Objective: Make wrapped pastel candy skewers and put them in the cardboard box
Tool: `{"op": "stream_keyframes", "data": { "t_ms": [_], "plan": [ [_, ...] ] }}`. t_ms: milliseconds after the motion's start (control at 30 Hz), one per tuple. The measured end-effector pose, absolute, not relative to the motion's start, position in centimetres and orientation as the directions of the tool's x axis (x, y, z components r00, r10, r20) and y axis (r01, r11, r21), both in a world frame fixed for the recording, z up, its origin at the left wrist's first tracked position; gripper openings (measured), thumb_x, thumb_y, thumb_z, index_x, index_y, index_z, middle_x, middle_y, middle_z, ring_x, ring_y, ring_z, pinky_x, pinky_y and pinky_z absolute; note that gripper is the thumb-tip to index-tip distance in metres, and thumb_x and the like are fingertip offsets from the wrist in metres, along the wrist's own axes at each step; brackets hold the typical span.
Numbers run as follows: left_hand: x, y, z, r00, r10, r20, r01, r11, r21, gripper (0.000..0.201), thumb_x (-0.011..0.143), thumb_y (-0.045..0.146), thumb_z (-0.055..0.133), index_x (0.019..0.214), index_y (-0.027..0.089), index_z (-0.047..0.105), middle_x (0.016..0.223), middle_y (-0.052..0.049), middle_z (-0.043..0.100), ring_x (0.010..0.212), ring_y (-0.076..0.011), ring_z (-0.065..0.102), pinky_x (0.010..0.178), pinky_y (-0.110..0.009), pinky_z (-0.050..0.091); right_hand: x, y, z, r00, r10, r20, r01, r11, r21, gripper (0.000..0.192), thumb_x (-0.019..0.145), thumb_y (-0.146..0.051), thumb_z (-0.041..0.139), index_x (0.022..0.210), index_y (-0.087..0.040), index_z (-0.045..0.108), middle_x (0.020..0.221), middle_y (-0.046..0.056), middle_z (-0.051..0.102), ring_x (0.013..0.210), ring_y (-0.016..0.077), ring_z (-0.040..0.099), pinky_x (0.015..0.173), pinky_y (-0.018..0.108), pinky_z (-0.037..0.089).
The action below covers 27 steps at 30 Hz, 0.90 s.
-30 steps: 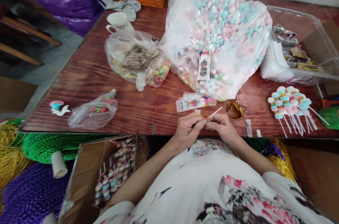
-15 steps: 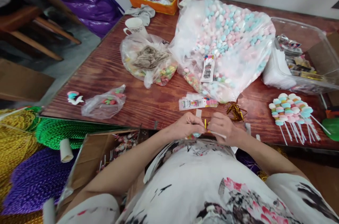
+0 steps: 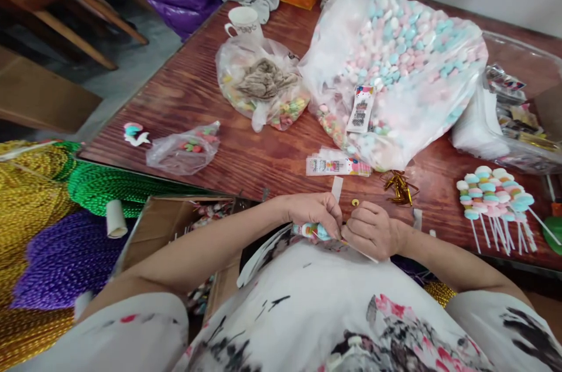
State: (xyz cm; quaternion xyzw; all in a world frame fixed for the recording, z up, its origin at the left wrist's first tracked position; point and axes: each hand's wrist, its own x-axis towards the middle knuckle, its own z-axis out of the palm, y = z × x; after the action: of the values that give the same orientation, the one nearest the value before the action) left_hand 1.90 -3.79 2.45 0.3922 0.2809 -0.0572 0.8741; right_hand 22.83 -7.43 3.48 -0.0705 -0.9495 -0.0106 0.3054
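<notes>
Left hand [image 3: 314, 211] and right hand [image 3: 373, 230], fingers pinched shut, share a pastel marshmallow skewer on a thin white stick [image 3: 312, 231] at the near edge of the red-brown wooden bench [image 3: 197, 85]. Looks light, soft and squashable: grip the stiff stick, not the candy.

We see even, soft daylight with faint shadows. The counter [image 3: 211, 85] shows a dull sheen toward 12 o'clock, and the big plastic bag [image 3: 395, 61] carries mild white glare. Edges bow from wide-angle distortion, strongest at 9 and 3 o'clock; corners look slightly soft.
</notes>
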Motion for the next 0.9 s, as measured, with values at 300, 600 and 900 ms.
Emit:
{"op": "stream_keyframes", "data": {
  "t_ms": [300,600,900],
  "plan": [
    [0.2,-0.4,3.0,0.926,0.179,-0.331,0.291,0.217,0.932,0.016,0.069,0.031,0.079,0.077,0.016,0.078,0.064,0.002,0.069,0.056,-0.0118,0.058,0.052,-0.019,0.045,22.0,-9.8,1.6,-0.648,0.535,0.542,0.493,0.837,-0.237,0.013,0.090,-0.014,0.050,0.085,-0.020,0.059,0.094,0.007,0.067,0.089,0.0191,0.056,0.076,0.035,0.039],
    [0.6,0.1,11.2,0.656,0.672,0.343,0.290,-0.644,0.708,0.016,0.080,0.033,0.070,0.085,0.018,0.075,0.083,-0.004,0.067,0.076,-0.0156,0.058,0.072,-0.030,0.045,24.3,-3.5,5.2,-0.724,0.547,0.419,0.550,0.825,-0.128,0.015,0.093,-0.017,0.046,0.084,-0.021,0.057,0.067,0.002,0.054,0.065,0.0170,0.041,0.060,0.034,0.028],
    [2.4,-0.1,5.3,0.623,0.661,0.417,0.340,-0.709,0.618,0.016,0.090,0.020,0.053,0.093,0.016,0.069,0.088,-0.008,0.068,0.077,-0.0188,0.061,0.070,-0.032,0.048,20.9,-2.2,8.1,-0.413,0.869,0.274,0.353,0.430,-0.831,0.021,0.093,-0.022,0.045,0.078,-0.020,0.058,0.065,-0.002,0.054,0.058,0.0109,0.049,0.057,0.026,0.041]
  ]
}}
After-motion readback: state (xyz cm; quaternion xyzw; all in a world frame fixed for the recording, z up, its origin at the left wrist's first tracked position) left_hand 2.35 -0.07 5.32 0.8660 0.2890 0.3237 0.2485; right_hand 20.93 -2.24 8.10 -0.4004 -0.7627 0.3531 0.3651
